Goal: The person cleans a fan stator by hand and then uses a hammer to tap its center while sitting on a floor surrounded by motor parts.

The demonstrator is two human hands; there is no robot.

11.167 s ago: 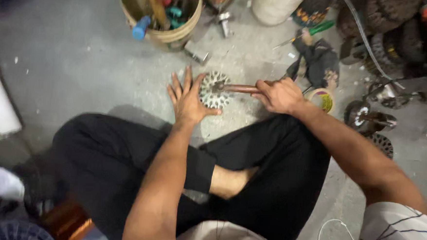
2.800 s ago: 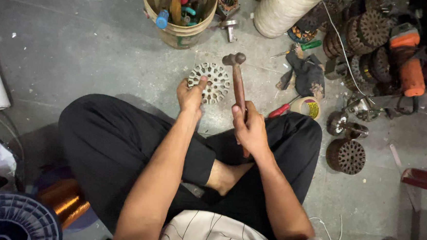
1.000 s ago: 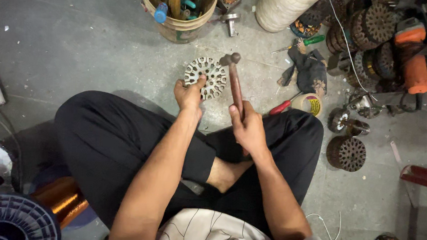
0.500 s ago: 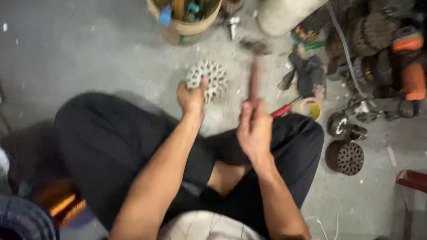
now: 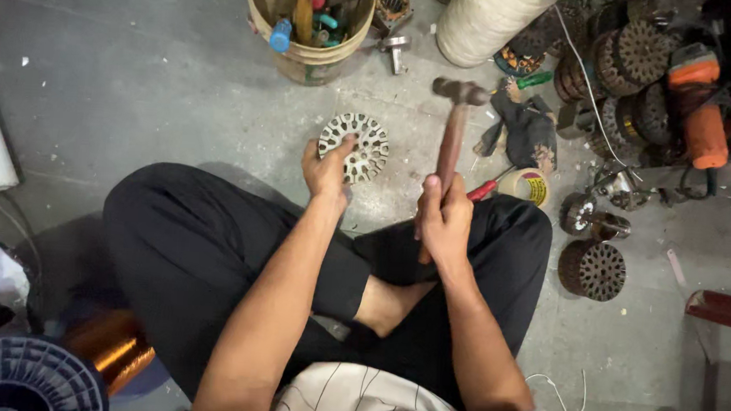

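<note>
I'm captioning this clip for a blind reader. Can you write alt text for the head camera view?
Seen from above, a person sits cross-legged on a concrete floor, the left hand steadying a round slotted metal disc while the right hand grips a wooden-handled hammer. A tool bucket and more discs lie around.

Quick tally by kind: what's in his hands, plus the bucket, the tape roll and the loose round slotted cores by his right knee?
Hammer, in the right hand: 1
White slotted round core, under the left hand: 1
Dark round slotted cores on the floor by the right knee: 2
Bucket of tools: 1
Tape roll: 1
Total: 6
</note>
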